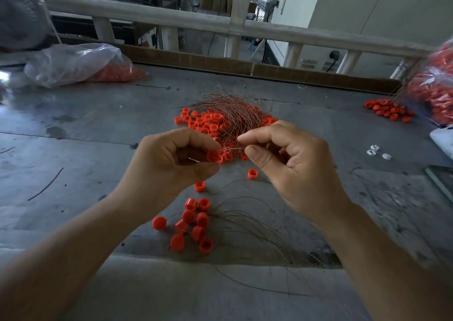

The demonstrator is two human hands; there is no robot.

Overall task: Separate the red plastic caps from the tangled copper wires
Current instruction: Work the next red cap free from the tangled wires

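Note:
A tangle of thin copper wires lies on the grey table over a heap of red plastic caps. My left hand pinches one red cap between thumb and fingers, just in front of the heap. My right hand pinches a fine wire that runs across to that cap. Nearer to me lies a group of loose red caps, with several loose copper strands beside them on the right.
A clear plastic bag of red caps lies at the back left. Another bag of caps sits at the right edge, with spilled caps in front. Small white bits lie right. A white railing borders the far side.

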